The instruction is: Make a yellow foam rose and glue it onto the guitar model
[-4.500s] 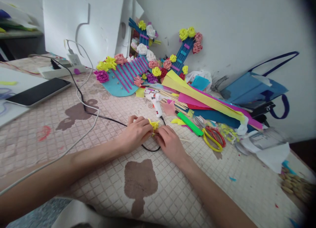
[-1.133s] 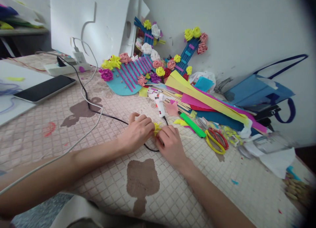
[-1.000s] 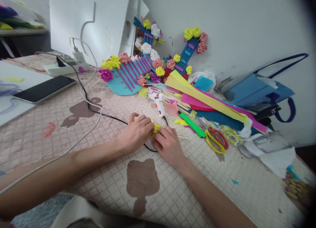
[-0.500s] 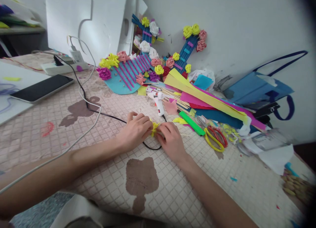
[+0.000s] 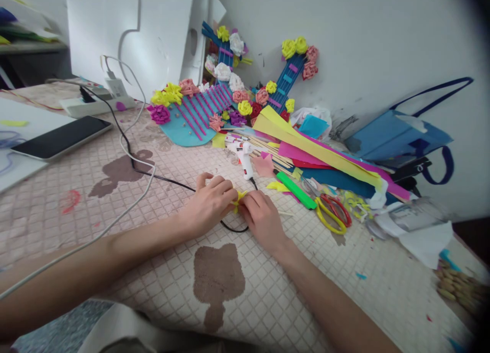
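Note:
My left hand (image 5: 209,205) and my right hand (image 5: 261,219) meet over the tiled tablecloth (image 5: 161,271), fingers curled. Both pinch a small yellow paper flower (image 5: 239,197) between them; most of it is hidden by my fingers. A black cable (image 5: 164,179) loops under my hands. Just beyond them lies a white glue gun (image 5: 244,161).
A green marker (image 5: 296,190) and yellow and red scissors (image 5: 333,212) lie to the right. Coloured paper sheets (image 5: 321,156), a blue bag (image 5: 398,139) and blue craft pieces with paper flowers (image 5: 199,113) fill the back. A phone (image 5: 59,139) and power strip (image 5: 92,105) sit at left.
My hands stay together on the yellow flower, with only small finger shifts. The view has wobbled slightly.

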`<state>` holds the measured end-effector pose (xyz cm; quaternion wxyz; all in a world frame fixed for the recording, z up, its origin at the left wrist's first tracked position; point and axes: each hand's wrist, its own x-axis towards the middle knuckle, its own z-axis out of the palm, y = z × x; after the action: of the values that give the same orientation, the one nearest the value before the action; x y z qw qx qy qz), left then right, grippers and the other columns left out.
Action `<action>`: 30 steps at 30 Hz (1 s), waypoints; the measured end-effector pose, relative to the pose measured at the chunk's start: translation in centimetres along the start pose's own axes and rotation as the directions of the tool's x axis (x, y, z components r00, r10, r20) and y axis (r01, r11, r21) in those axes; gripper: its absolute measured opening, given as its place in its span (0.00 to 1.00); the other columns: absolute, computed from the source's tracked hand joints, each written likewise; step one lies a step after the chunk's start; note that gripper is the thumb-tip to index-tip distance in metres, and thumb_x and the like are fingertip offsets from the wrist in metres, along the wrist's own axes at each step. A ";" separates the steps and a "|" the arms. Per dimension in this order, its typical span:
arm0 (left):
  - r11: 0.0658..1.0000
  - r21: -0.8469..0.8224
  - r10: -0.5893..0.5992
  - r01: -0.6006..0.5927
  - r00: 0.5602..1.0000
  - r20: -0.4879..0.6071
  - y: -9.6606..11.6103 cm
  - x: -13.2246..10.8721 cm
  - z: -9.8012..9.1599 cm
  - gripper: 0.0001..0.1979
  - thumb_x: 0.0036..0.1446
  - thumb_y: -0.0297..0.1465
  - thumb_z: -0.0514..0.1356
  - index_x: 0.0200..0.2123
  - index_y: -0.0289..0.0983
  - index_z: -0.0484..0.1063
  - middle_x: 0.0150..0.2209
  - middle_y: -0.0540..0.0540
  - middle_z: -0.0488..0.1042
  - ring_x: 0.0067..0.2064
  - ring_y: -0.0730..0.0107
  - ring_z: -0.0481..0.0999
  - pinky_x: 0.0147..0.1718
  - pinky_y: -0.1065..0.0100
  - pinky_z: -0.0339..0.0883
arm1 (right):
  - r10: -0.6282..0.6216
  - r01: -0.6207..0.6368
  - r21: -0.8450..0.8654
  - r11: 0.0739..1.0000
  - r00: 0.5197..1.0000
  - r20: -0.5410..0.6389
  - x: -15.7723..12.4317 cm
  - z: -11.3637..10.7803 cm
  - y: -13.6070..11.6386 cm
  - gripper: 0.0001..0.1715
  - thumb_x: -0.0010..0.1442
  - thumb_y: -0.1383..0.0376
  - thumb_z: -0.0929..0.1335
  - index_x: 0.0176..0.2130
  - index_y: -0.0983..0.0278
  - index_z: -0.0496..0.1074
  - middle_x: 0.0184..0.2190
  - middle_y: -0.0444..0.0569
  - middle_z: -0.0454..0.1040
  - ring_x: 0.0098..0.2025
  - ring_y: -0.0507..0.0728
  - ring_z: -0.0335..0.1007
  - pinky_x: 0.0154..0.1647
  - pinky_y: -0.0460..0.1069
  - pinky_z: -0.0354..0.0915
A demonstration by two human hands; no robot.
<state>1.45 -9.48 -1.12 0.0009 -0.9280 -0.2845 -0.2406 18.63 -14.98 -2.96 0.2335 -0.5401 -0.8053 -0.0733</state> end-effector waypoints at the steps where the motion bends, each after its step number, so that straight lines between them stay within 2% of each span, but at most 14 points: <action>1: 1.000 0.002 -0.001 0.001 1.000 0.000 0.0 0.0 0.0 0.03 0.59 0.27 0.56 0.32 0.37 0.68 0.35 0.47 0.71 0.41 0.64 0.67 0.47 0.56 0.50 | -0.001 0.001 -0.007 1.000 1.000 0.007 0.0 0.0 0.0 0.09 0.64 0.70 0.61 0.33 0.64 0.68 0.33 0.50 0.69 0.37 0.57 0.63 0.37 0.52 0.60; 7: 1.000 0.007 0.006 -0.006 1.000 -0.013 -0.1 0.0 0.1 0.05 0.60 0.28 0.55 0.31 0.36 0.68 0.34 0.48 0.72 0.41 0.64 0.67 0.48 0.55 0.49 | 0.002 -0.001 -0.050 0.999 1.000 0.026 0.0 0.2 -0.1 0.10 0.64 0.71 0.60 0.33 0.65 0.68 0.32 0.51 0.68 0.36 0.58 0.62 0.37 0.52 0.60; 11: 1.000 0.003 0.010 -0.010 1.000 -0.014 -0.1 0.0 0.2 0.06 0.61 0.28 0.54 0.30 0.36 0.68 0.33 0.48 0.71 0.40 0.65 0.67 0.48 0.55 0.49 | 0.013 -0.013 -0.007 1.000 1.000 0.023 -0.1 0.2 -0.1 0.10 0.64 0.70 0.60 0.33 0.65 0.67 0.33 0.50 0.69 0.37 0.58 0.62 0.37 0.52 0.60; 14: 1.000 0.005 0.015 -0.015 1.000 -0.019 -0.1 0.0 0.1 0.07 0.61 0.27 0.54 0.30 0.36 0.68 0.32 0.48 0.71 0.40 0.65 0.67 0.48 0.55 0.49 | 0.039 -0.035 0.079 0.996 0.998 -0.054 -0.1 -0.3 -0.3 0.10 0.65 0.68 0.59 0.35 0.64 0.67 0.34 0.51 0.69 0.38 0.57 0.62 0.38 0.52 0.61; 17: 1.000 0.003 0.014 -0.014 1.000 -0.008 -0.1 0.0 0.1 0.06 0.60 0.27 0.54 0.30 0.36 0.68 0.32 0.48 0.71 0.40 0.65 0.67 0.48 0.55 0.49 | 0.051 -0.042 0.078 0.996 0.993 -0.110 -0.1 -0.7 -0.8 0.09 0.64 0.65 0.61 0.32 0.63 0.67 0.33 0.51 0.68 0.38 0.58 0.62 0.39 0.53 0.60; 20: 1.000 -0.007 0.010 -0.010 1.000 -0.002 0.0 0.0 0.1 0.07 0.60 0.26 0.54 0.30 0.36 0.68 0.32 0.48 0.71 0.40 0.65 0.67 0.48 0.55 0.49 | 0.039 -0.039 0.010 0.999 0.998 -0.056 -0.1 -0.7 -1.3 0.10 0.61 0.63 0.64 0.28 0.63 0.66 0.29 0.49 0.67 0.37 0.59 0.61 0.39 0.54 0.59; 23: 1.000 -0.002 0.012 -0.012 1.000 -0.016 0.0 0.0 0.2 0.07 0.60 0.25 0.54 0.30 0.36 0.68 0.32 0.48 0.71 0.40 0.65 0.67 0.48 0.55 0.49 | 0.037 -0.038 -0.031 0.999 0.999 -0.025 -0.1 -0.4 -1.4 0.07 0.58 0.66 0.65 0.27 0.62 0.66 0.28 0.49 0.67 0.37 0.59 0.60 0.38 0.54 0.58; 26: 1.000 0.026 0.001 -0.001 1.000 -0.022 -0.1 0.0 0.1 0.06 0.59 0.26 0.54 0.30 0.36 0.68 0.32 0.49 0.71 0.39 0.65 0.67 0.47 0.55 0.50 | 0.017 -0.018 -0.038 0.999 1.000 -0.018 -0.2 0.0 -1.4 0.08 0.57 0.70 0.64 0.27 0.63 0.66 0.28 0.48 0.67 0.37 0.58 0.60 0.37 0.54 0.57; 30: 0.998 0.054 -0.030 0.031 0.999 -0.023 -0.1 0.0 0.0 0.05 0.59 0.26 0.54 0.30 0.36 0.68 0.32 0.48 0.71 0.40 0.64 0.67 0.48 0.52 0.49 | -0.019 0.019 -0.005 1.000 1.000 0.006 -0.5 0.4 -1.5 0.09 0.59 0.71 0.63 0.27 0.63 0.66 0.28 0.48 0.67 0.37 0.58 0.60 0.37 0.54 0.58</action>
<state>1.41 -9.39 -1.10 0.0256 -0.9205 -0.3051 -0.2428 17.33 -15.82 -3.38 0.2289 -0.5333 -0.8109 -0.0757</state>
